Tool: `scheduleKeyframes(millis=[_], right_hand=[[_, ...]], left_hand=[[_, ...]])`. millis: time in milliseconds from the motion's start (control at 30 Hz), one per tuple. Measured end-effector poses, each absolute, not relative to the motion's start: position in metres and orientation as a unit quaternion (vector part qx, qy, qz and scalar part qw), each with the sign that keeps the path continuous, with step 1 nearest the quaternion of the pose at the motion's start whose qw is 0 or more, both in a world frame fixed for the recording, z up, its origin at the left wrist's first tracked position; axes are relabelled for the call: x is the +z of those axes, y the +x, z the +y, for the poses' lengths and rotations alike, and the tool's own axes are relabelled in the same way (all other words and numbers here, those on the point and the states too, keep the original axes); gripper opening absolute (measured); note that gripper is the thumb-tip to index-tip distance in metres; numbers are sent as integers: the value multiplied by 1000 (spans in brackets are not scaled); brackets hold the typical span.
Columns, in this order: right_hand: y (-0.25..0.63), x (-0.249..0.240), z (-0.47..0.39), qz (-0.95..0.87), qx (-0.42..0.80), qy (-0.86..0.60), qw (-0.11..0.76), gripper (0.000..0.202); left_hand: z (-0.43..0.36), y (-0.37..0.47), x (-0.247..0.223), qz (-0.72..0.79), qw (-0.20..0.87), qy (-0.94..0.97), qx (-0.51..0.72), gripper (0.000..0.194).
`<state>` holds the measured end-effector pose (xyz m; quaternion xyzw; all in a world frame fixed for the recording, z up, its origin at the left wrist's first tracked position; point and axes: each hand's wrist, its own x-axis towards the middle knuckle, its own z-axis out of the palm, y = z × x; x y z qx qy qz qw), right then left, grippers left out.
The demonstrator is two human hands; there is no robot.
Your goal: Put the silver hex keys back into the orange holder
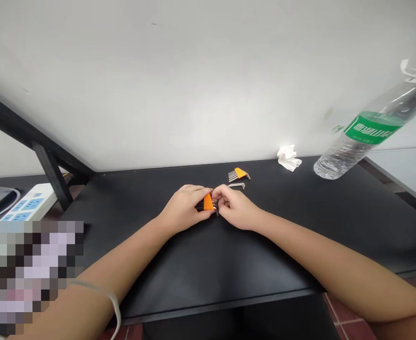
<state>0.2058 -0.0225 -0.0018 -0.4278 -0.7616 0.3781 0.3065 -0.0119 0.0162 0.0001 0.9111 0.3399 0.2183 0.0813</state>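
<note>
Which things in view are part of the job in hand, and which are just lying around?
In the job:
- orange key holder, in the left hand, right hand at its keys
- likely the second orange holder and loose L-shaped keys

Seemingly just lying about:
- crumpled tissue
- plastic bottle
- power strip

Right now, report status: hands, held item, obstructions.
Left hand pinching orange key holder; right hand at its side, grip unclear. Loose keys and second orange holder just beyond. Bottle off right.
</note>
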Motion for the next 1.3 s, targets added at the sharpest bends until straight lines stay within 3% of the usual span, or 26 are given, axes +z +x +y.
scheduleKeyframes(millis=[67, 200, 300, 533, 700, 767, 1000, 1300], right_hand=[[213, -2, -17, -760, 365, -448, 297, 28], [241, 1, -2, -819, 139, -509, 226, 16], [260, -1, 9, -813, 61, -557, 159, 17], [263, 0, 14, -820, 28, -565, 86, 19], [251, 16, 3, -802, 87, -591, 24, 9], [245, 19, -3, -806, 119, -580, 31, 11], [232, 17, -12, -856, 164, -455, 181, 17], [229, 8, -12, -882, 111, -418, 187, 12]], left_hand=[[17, -13, 0, 344, 77, 908, 226, 44], [19, -15, -3, 351, 85, 903, 233, 44], [19, -16, -4, 355, 90, 901, 234, 43], [21, -19, -5, 365, 93, 898, 228, 45], [21, -18, -3, 366, 94, 900, 216, 44], [21, -17, -3, 368, 92, 901, 211, 44], [24, -18, -5, 369, 88, 904, 198, 48], [25, -17, -7, 358, 82, 908, 202, 50]])
